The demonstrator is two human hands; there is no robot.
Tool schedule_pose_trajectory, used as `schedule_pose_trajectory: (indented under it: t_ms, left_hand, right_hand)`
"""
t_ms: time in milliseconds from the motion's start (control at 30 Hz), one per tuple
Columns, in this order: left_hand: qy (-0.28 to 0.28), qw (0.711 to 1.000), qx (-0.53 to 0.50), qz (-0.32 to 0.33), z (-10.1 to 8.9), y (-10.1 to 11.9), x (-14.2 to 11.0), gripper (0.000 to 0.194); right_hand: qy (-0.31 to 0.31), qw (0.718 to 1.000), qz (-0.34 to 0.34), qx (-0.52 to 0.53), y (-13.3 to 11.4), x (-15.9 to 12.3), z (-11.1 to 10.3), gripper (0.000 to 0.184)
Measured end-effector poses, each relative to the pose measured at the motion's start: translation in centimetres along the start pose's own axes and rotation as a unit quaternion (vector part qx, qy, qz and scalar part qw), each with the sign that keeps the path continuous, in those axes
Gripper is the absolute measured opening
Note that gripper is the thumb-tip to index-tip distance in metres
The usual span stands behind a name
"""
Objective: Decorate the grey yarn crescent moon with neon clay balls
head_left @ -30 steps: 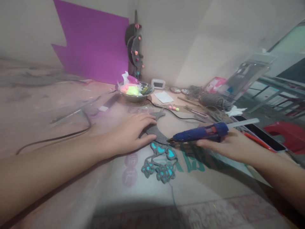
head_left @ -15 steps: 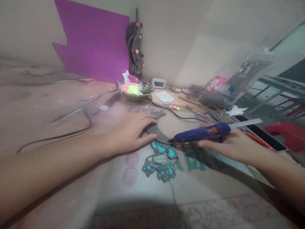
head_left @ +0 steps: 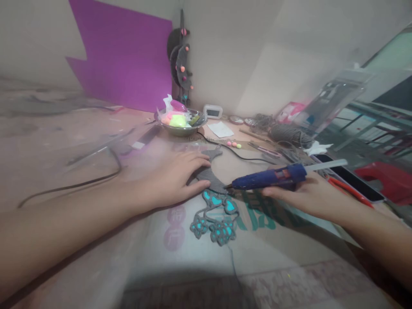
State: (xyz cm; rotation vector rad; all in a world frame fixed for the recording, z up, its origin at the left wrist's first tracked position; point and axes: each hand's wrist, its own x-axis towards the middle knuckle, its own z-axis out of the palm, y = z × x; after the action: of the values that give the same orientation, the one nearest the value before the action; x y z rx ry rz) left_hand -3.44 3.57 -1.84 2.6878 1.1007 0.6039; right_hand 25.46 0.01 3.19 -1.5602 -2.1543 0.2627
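A dark grey crescent (head_left: 210, 177) that looks wrapped in yarn lies on the printed board in front of me. My left hand (head_left: 180, 174) rests on its left side, palm down, thumb and fingers spread and pressing on it. In my right hand (head_left: 309, 193) is a blue hot glue gun (head_left: 268, 177) with a pale glue stick (head_left: 326, 165) jutting from its back. The gun's nozzle points left and meets the crescent's lower tip, or is just above it. Below the crescent lie grey-outlined hearts (head_left: 229, 206) and flowers (head_left: 222, 232) filled with turquoise.
A metal bowl (head_left: 183, 130) of bright clay packs stands behind, near a white digital clock (head_left: 213, 111). Small coloured balls (head_left: 234, 144), a cutter (head_left: 264, 149) and grey yarn (head_left: 291, 135) lie beyond. Scissors with orange handles (head_left: 349, 192) and a phone (head_left: 350, 178) are by my right wrist.
The view has shifted slightly, so everything sits a little further left. The nozzle looks slightly higher on the crescent's lower tip. My left hand stays in place.
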Motion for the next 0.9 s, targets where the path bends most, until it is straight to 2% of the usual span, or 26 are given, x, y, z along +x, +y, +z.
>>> schedule_pose_trajectory:
  t_ms: [100,167,500,700,900]
  left_hand:
    - [-0.002,1.000,0.003,-0.001,-0.02,0.02,0.03,0.046]
    - [-0.004,1.000,0.002,-0.004,-0.06,0.08,0.06,0.046]
    - [0.001,1.000,-0.006,-0.002,-0.18,0.20,0.01,0.045]
    - [-0.002,1.000,-0.012,-0.002,-0.26,0.24,0.00,0.044]
    - [-0.004,1.000,-0.011,0.000,-0.26,0.20,-0.03,0.044]
  right_hand:
    - [-0.045,0.996,0.007,0.077,0.19,-0.02,-0.17,0.032]
    - [-0.056,0.994,0.012,0.091,0.30,0.01,-0.29,0.028]
    - [-0.075,0.992,0.014,0.097,0.40,0.11,-0.43,0.041]
    - [-0.079,0.991,0.027,0.104,0.57,0.16,-0.55,0.028]
    - [-0.081,0.991,0.029,0.102,0.16,0.08,-0.52,0.032]
